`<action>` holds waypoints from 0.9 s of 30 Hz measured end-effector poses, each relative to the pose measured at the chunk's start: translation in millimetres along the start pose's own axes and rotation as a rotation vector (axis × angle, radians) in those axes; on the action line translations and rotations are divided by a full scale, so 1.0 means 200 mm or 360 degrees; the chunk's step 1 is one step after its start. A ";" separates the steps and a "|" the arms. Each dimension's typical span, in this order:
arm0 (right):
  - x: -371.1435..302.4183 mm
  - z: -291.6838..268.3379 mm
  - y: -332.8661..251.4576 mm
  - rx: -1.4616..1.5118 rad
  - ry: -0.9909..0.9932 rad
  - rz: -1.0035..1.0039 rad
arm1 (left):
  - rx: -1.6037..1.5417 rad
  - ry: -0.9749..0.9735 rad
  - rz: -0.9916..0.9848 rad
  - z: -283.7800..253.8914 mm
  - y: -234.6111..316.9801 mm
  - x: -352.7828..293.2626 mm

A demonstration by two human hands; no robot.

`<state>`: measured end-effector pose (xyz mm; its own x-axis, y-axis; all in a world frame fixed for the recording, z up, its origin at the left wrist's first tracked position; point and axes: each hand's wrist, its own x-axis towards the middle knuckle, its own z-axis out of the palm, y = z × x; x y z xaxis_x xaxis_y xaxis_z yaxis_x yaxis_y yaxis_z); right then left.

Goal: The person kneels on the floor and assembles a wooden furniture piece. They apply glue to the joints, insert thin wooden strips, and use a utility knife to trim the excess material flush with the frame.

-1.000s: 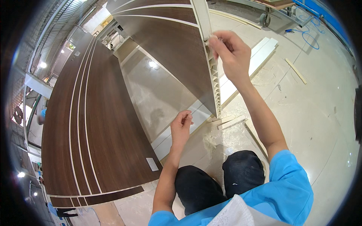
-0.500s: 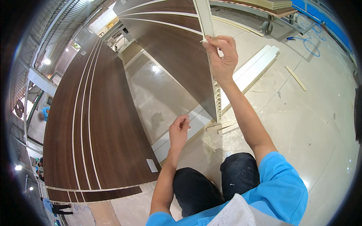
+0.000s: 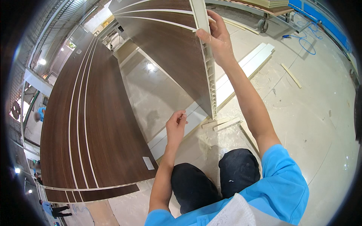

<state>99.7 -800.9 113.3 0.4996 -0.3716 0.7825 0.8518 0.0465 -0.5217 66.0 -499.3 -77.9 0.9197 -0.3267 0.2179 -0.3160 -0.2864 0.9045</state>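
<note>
A dark brown wood-grain door panel with pale inlaid lines stands tilted in front of me. Its near edge carries a cream strip higher up and shows an open, hollow-celled core lower down. My right hand grips this edge near the strip's lower end, thumb on the brown face and fingers round the far side. Below and left of it, my left hand hangs in the air, apart from the panel, fingers curled toward the thumb. Whatever it may pinch is too small to make out.
A second brown panel with pale lines lies at the left. White boards and short cream strips lie on the floor beside the upright panel. A wheeled cart and blue hose are at the far right. People stand far left.
My right hand has gone from pinching a whitish bit at the panel edge to wrapping round the edge, slightly higher. My left hand stays almost in place. The view has shifted slightly.
</note>
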 end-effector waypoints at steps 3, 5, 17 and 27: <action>0.02 0.00 -0.04 -0.0041 -0.0012 0.0152 | 0.0021 0.0009 0.0008 -0.01 0.01 -0.01; 0.05 0.01 -0.06 -0.0069 -0.0040 0.0222 | 0.0013 0.0006 0.0012 -0.02 0.00 -0.01; 0.00 -0.78 -0.09 -0.0703 0.0310 0.0236 | -0.0095 -0.0077 -0.0208 -0.12 -0.11 -0.01; -2.39 -1.19 -0.26 -0.1776 -0.0812 0.1930 | 0.0402 -0.0239 -0.0149 -0.01 -0.06 0.00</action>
<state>-220.6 -846.5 -313.8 0.9076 -0.2951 -0.2987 -0.4199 -0.6414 -0.6420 71.4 -493.4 -88.4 0.9088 -0.4123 0.0641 -0.2967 -0.5305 0.7940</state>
